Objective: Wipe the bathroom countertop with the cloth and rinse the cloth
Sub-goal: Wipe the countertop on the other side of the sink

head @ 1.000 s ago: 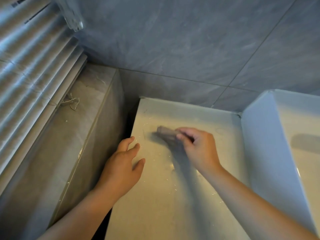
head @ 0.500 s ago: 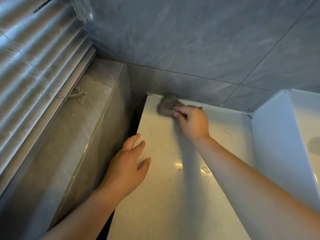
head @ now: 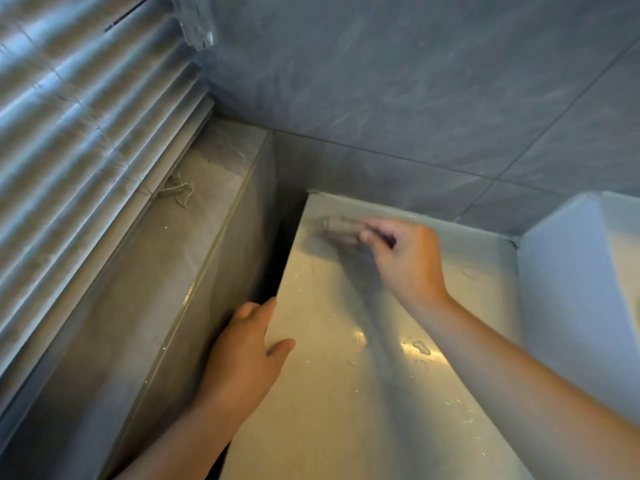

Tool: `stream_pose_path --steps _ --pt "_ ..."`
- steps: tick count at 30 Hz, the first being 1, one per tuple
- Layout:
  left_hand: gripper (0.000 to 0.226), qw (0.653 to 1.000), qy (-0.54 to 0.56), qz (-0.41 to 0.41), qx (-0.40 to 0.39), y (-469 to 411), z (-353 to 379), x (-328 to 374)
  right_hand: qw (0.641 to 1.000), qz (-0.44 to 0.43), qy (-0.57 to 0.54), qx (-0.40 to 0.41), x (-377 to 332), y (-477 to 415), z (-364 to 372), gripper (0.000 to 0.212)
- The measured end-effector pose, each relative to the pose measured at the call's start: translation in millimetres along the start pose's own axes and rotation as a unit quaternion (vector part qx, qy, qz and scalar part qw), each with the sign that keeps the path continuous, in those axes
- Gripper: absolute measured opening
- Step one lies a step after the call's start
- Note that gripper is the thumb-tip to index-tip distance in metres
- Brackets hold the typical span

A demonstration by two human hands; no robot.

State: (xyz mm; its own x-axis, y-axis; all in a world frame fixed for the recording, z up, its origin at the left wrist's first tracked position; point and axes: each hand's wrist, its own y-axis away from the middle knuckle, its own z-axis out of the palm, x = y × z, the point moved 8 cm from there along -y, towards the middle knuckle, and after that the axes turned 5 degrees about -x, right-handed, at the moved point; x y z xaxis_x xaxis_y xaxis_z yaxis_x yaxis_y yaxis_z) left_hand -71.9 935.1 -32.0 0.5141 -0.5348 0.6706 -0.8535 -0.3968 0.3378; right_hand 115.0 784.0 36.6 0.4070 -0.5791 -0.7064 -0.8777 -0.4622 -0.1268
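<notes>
A small grey cloth (head: 337, 228), blurred by motion, lies on the pale wet countertop (head: 346, 393) near its far left corner. My right hand (head: 405, 258) grips the cloth with curled fingers and holds it against the surface. My left hand (head: 242, 355) rests on the countertop's left edge, thumb on top, fingers curled down over the edge into the dark gap. Water drops dot the countertop.
A white basin (head: 568, 289) rises at the right. Grey tiled wall (head: 415, 98) stands behind. A stone ledge (head: 166, 271) with a loose cord (head: 178, 192) runs along the left under window blinds (head: 69, 116). A dark gap (head: 277, 265) separates ledge and countertop.
My right hand has pulled the cloth back a little from the far corner wall. My left hand has slid left, from lying flat on the countertop to hooking over its edge.
</notes>
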Motion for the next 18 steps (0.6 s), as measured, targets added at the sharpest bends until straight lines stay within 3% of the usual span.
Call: stream_pose_path --steps 3,8,11,18 --pt "0.064 1.000 0.001 -0.014 0.006 0.9 0.4 -3.0 0.998 -0.047 0.047 0.021 -11.0 -47.4 10.4 0.020" --pt "0.064 1.000 -0.023 0.005 0.013 0.0 0.6 -0.3 0.989 -0.030 0.136 -0.054 6.1 -75.1 67.5 0.025" --pt "0.064 0.999 -0.028 0.009 0.014 0.0 0.8 0.6 0.992 -0.021 0.118 -0.042 11.0 -72.4 73.1 0.027" --pt "0.064 1.000 0.026 -0.002 0.018 1.5 5.4 -7.6 0.988 -0.087 0.099 -0.077 -4.0 -38.2 83.9 0.027"
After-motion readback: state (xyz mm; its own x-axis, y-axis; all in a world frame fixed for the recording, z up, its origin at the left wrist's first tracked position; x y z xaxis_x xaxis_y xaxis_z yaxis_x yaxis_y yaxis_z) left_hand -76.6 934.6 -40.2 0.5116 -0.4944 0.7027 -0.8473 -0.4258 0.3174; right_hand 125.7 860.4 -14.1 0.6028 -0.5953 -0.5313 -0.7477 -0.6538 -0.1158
